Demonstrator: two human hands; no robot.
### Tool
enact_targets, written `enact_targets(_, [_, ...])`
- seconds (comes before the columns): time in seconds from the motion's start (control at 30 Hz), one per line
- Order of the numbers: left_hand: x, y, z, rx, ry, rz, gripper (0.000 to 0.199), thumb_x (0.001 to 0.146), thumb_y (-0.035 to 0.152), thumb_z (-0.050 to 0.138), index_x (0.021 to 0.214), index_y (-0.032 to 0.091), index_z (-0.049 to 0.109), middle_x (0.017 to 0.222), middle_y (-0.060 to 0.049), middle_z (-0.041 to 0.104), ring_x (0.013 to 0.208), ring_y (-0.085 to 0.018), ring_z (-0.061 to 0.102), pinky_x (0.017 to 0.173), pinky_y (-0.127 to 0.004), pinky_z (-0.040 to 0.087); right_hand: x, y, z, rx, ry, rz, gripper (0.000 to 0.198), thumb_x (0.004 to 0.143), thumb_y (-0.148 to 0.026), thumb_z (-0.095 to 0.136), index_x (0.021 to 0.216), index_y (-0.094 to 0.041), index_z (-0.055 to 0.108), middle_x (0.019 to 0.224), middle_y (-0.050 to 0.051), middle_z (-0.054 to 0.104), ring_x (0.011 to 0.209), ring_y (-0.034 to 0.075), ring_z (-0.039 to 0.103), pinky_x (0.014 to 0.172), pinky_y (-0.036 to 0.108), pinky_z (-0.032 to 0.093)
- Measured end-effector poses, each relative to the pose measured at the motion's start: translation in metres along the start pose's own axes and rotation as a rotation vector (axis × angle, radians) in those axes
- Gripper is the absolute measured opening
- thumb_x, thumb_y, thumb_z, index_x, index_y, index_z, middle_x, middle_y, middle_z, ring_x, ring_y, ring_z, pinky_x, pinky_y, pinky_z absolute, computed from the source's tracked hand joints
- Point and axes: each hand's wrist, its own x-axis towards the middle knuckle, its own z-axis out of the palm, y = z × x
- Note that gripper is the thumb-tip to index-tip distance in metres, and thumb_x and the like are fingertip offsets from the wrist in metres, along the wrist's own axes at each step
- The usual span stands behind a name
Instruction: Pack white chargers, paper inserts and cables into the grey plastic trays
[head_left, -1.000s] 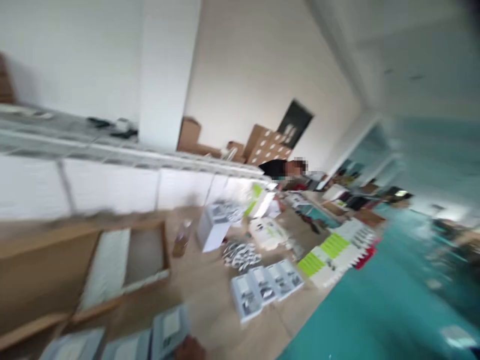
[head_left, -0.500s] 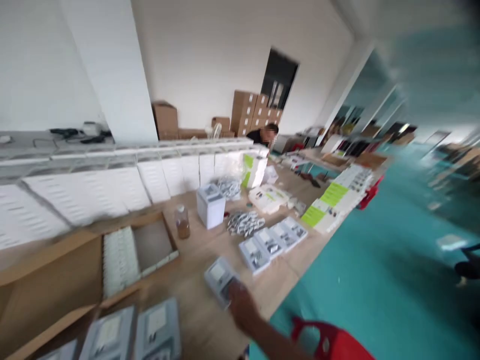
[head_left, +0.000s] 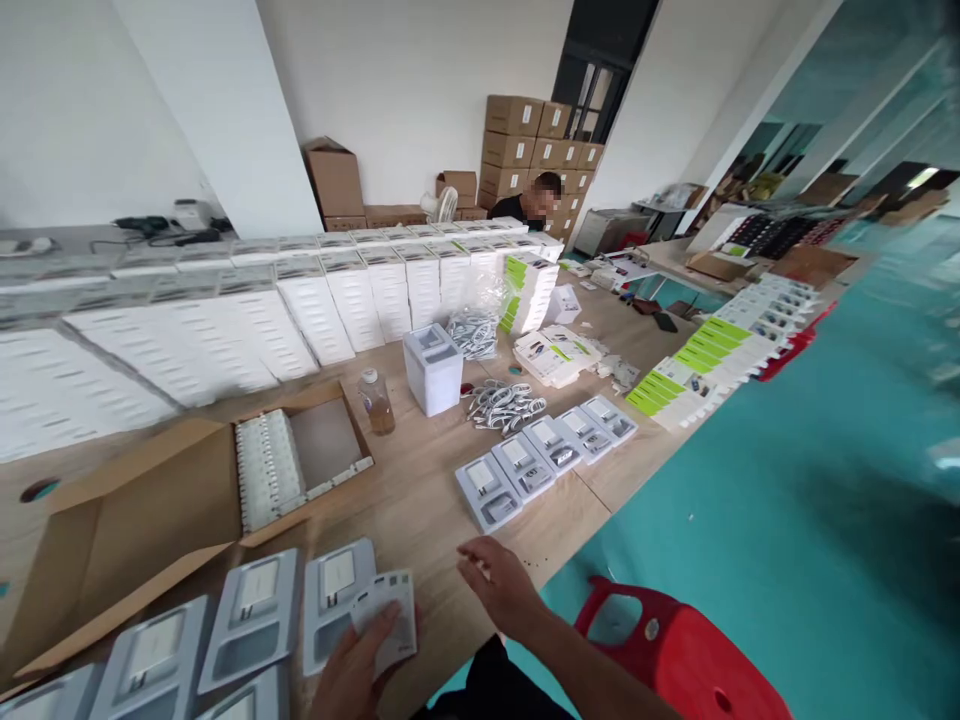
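Note:
My left hand (head_left: 351,668) grips a small stack of white printed cards (head_left: 394,622), thumb across the front, beside a grey plastic tray (head_left: 324,655). My right hand (head_left: 501,588) hovers over the table edge, fingers loosely bent and a little apart, with nothing visible in them. Just beyond it lies the nearest grey tray (head_left: 474,508) of a row of several, each with a white power adapter (head_left: 484,477) in its upper compartment and a small item in the lower one. The trays by my left hand also hold adapters; their visible lower compartments look empty.
An open carton (head_left: 150,510) of white pieces lies left, near a bottle (head_left: 377,402) and a white box (head_left: 435,375). Coiled cables (head_left: 506,405) sit behind the tray row. White boxes (head_left: 247,335) wall the back. A red stool (head_left: 690,650) stands right; a person (head_left: 529,205) is beyond.
My right hand has let go of the grey tray, which now stands at the near end of the row. My left hand has come into view with the cards. The view has shifted.

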Motion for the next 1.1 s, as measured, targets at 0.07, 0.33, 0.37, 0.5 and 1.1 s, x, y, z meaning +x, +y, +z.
enact_targets(0.07, [-0.001, 0.012, 0.01, 0.036, 0.004, 0.04, 0.042, 0.04, 0.011, 0.087, 0.08, 0.022, 0.076, 0.095, -0.009, 0.074, 0.121, -0.037, 0.054, 0.093, -0.036, 0.053, -0.005, -0.034, 0.009, 0.292, -0.115, 0.106, 0.032, 0.087, -0.045, 0.058, 0.104, -0.019, 0.067, 0.087, 0.005, 0.07, 0.077, 0.018, 0.064, 0.07, 0.031, 0.052])
enact_targets(0.33, [0.008, 0.04, 0.04, -0.199, -0.157, 0.05, 0.031, 0.075, 0.037, 0.071, 0.095, 0.015, 0.066, 0.084, -0.007, 0.072, 0.073, -0.021, 0.067, 0.063, -0.035, 0.06, 0.02, -0.089, 0.006, 0.75, -0.108, 0.133, 0.023, 0.08, -0.04, 0.066, 0.09, -0.019, 0.063, 0.07, -0.002, 0.061, 0.059, 0.012, 0.053, 0.054, 0.024, 0.045])
enact_targets(0.37, [0.009, 0.04, 0.037, -0.209, -0.169, 0.059, 0.032, 0.075, 0.037, 0.071, 0.096, 0.014, 0.066, 0.084, -0.007, 0.072, 0.071, -0.02, 0.067, 0.062, -0.035, 0.06, 0.02, -0.09, 0.007, 0.761, -0.137, 0.122, 0.023, 0.081, -0.04, 0.066, 0.092, -0.02, 0.063, 0.07, -0.002, 0.061, 0.058, 0.012, 0.052, 0.052, 0.023, 0.044])
enact_targets(0.5, [0.009, 0.038, 0.02, -0.238, -0.194, 0.044, 0.029, 0.075, 0.036, 0.071, 0.093, 0.013, 0.066, 0.078, -0.007, 0.071, 0.067, -0.02, 0.067, 0.058, -0.032, 0.059, 0.015, -0.091, 0.013, 0.702, -0.166, 0.01, 0.019, 0.085, -0.033, 0.062, 0.101, -0.023, 0.067, 0.083, 0.0, 0.062, 0.065, 0.011, 0.055, 0.056, 0.023, 0.044])
enact_targets(1.1, [0.019, 0.054, 0.007, 0.004, -0.233, 0.093, 0.027, 0.063, 0.029, 0.082, 0.077, 0.012, 0.067, 0.072, -0.005, 0.071, 0.065, -0.018, 0.066, 0.057, -0.027, 0.056, 0.024, -0.093, 0.012, 0.555, -0.174, 0.263, 0.032, 0.074, -0.049, 0.07, 0.075, -0.017, 0.065, 0.063, -0.001, 0.059, 0.057, 0.011, 0.049, 0.053, 0.024, 0.041])
